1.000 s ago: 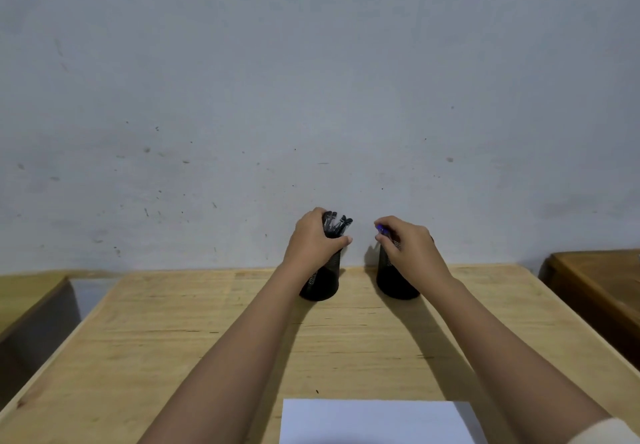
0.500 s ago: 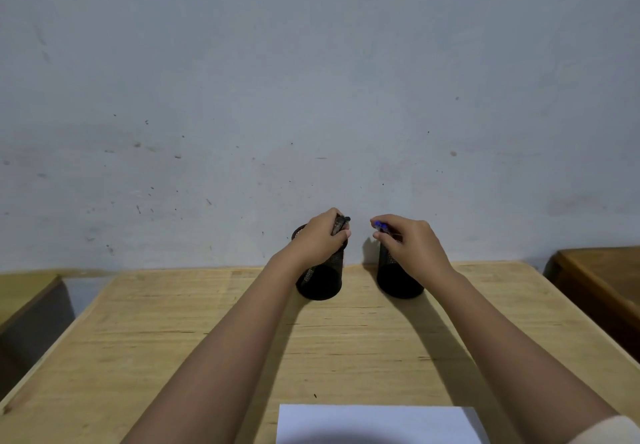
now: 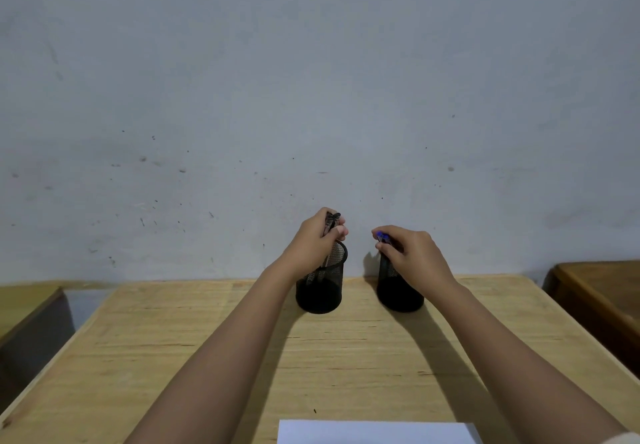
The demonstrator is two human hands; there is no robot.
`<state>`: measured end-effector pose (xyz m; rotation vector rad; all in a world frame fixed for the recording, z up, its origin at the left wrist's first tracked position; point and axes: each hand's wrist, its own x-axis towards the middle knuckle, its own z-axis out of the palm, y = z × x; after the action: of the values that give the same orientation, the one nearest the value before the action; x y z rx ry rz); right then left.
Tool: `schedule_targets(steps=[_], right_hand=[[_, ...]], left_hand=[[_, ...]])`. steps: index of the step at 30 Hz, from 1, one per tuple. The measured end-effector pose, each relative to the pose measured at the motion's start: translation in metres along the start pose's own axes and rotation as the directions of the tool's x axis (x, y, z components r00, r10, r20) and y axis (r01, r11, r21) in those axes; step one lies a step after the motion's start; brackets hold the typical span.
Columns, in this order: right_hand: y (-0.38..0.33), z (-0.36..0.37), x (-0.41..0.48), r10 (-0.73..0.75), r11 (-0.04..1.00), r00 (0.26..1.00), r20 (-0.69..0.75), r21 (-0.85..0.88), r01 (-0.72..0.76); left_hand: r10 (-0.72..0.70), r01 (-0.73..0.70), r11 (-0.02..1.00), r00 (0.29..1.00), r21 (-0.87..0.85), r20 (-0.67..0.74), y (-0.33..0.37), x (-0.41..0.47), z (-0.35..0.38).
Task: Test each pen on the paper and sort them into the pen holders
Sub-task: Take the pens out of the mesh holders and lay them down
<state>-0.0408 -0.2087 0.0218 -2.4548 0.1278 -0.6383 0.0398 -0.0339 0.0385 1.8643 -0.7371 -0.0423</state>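
Two black mesh pen holders stand at the far edge of the wooden table by the wall: the left holder (image 3: 320, 291) and the right holder (image 3: 398, 293). My left hand (image 3: 317, 241) grips a bunch of dark pens (image 3: 330, 221) whose lower ends reach into the left holder. My right hand (image 3: 410, 253) holds blue pens (image 3: 382, 237) over the right holder; their shafts are hidden by my fingers. A white sheet of paper (image 3: 377, 432) lies at the near edge.
The wooden table (image 3: 207, 357) ends against a grey wall (image 3: 311, 97). Another wooden table (image 3: 602, 291) stands to the right and a further one (image 3: 24, 301) to the left, each across a gap.
My left hand has lifted the bunch of dark pens a little higher out of the left holder. My right hand stays on the blue pens at the right holder. The head view tilted slightly.
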Motion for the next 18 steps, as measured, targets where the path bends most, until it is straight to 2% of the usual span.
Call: schedule_targets(steps=[10,13,18], right_hand=[[-0.037,-0.050,-0.005,-0.065,0.992,0.992,-0.105,0.102,0.075],[-0.054,-0.066,-0.017,-0.088,0.981,0.988,-0.129,0.161,0.108],[-0.078,-0.075,-0.057,-0.134,0.967,0.990,-0.053,0.209,0.142]], left_hand=[[0.204,-0.206,0.978,0.973,-0.011,-0.105,0.073,-0.008,-0.023],[0.260,-0.262,0.965,0.962,-0.011,-0.083,0.099,-0.024,-0.033],[0.265,-0.264,0.963,0.964,0.060,0.004,0.108,-0.069,-0.039]])
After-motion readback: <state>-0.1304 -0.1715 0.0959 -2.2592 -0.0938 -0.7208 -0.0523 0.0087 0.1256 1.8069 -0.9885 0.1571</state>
